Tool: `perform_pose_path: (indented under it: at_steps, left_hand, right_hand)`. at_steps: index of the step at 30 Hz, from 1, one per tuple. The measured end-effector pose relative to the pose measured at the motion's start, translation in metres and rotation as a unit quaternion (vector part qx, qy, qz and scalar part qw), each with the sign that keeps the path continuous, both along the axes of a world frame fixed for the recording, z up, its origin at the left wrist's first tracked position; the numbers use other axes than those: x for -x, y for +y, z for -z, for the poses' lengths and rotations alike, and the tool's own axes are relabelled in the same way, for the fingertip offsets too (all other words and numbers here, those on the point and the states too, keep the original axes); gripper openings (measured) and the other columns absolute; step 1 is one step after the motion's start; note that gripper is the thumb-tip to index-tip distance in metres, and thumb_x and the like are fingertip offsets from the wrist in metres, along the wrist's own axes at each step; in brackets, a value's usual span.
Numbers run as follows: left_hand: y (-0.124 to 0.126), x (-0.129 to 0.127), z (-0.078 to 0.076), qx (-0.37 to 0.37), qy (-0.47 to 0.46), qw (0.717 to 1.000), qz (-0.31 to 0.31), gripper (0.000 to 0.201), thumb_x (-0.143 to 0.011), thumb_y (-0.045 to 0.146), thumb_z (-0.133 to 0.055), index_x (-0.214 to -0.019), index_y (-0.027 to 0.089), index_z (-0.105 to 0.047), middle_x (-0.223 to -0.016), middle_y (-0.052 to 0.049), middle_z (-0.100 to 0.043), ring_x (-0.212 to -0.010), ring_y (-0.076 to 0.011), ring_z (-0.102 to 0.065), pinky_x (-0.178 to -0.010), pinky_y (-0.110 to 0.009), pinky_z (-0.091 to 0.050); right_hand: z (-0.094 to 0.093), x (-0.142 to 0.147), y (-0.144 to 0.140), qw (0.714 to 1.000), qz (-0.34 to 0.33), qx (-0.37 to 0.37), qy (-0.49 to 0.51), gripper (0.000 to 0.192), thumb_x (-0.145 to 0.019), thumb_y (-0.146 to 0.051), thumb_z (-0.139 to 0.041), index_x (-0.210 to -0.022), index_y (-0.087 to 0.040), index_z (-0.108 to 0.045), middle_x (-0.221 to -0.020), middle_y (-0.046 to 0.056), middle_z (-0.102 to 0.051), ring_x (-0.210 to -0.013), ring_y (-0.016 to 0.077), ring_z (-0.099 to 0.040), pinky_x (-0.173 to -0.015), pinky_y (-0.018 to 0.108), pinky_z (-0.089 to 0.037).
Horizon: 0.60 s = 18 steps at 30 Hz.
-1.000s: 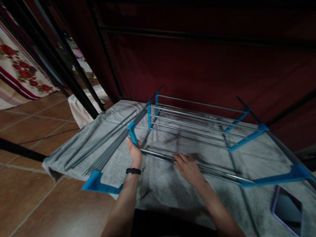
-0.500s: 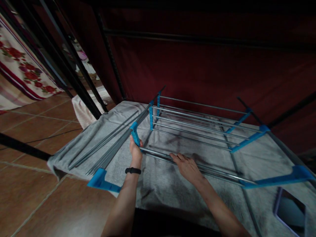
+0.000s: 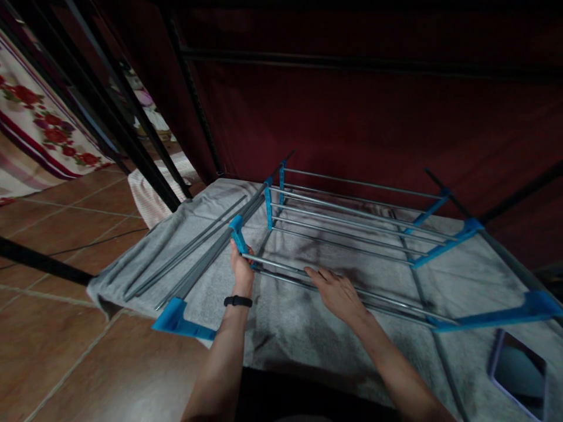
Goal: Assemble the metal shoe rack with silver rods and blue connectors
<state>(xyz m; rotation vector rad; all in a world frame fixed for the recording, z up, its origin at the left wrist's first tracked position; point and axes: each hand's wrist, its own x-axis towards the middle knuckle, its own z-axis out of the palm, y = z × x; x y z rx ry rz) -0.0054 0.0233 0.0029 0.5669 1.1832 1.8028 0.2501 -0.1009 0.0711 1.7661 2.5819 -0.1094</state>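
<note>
My left hand (image 3: 241, 266) is wrapped around a blue plastic bracket (image 3: 238, 234), where the near end of a thin metal tube (image 3: 277, 264) meets it. My right hand (image 3: 332, 290) is closed over that same tube near its middle, fingertips on top. A second tube (image 3: 288, 279) runs just below it. Both tubes lead right to a long blue bracket (image 3: 492, 316). Behind stands a rack section of grey tubes (image 3: 343, 223) joined by blue side pieces (image 3: 446, 243). Another blue bracket (image 3: 182, 322) lies left of my forearm.
Several loose grey tubes (image 3: 189, 249) lie at left on a grey blanket (image 3: 145, 246). A phone (image 3: 519, 372) rests at the lower right. Dark metal posts (image 3: 118, 117) rise at left, above a tiled floor (image 3: 61, 340). A dark red cloth (image 3: 352, 123) hangs behind.
The held bracket and the tube's left end have risen slightly, widening the gap to the tube below. Both hands keep their hold; my right hand has shifted slightly right.
</note>
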Motion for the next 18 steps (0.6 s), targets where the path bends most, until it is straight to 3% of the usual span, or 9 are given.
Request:
perform_pose_path:
  at_steps: [8,18]
  left_hand:
    - [0.0001,0.0007,0.0005,-0.018,-0.014,1.0,0.009,0.055,-0.087,0.071,-0.052,-0.064,0.024,-0.036,-0.046,0.008,-0.033,-0.037,-0.0073,-0.029,-0.038,-0.022,-0.023]
    - [-0.0008,-0.0015,0.001,0.001,0.022,0.999,-0.024,0.053,-0.088,0.07,-0.048,-0.066,0.024,-0.036,-0.046,0.009,-0.034,-0.038,-0.0077,-0.03,-0.04,-0.023,-0.024]
  right_hand:
    - [0.0001,-0.0028,0.0045,1.0,0.008,-0.022,0.002,0.061,-0.099,-0.01,-0.034,-0.156,-0.033,-0.038,-0.131,0.008,-0.065,-0.101,0.0173,-0.067,-0.084,0.027,-0.048]
    - [0.0,-0.0015,0.0068,0.999,0.01,-0.031,0.01,0.058,-0.1,-0.012,-0.035,-0.154,-0.032,-0.041,-0.127,0.008,-0.066,-0.102,0.0173,-0.067,-0.084,0.027,-0.048]
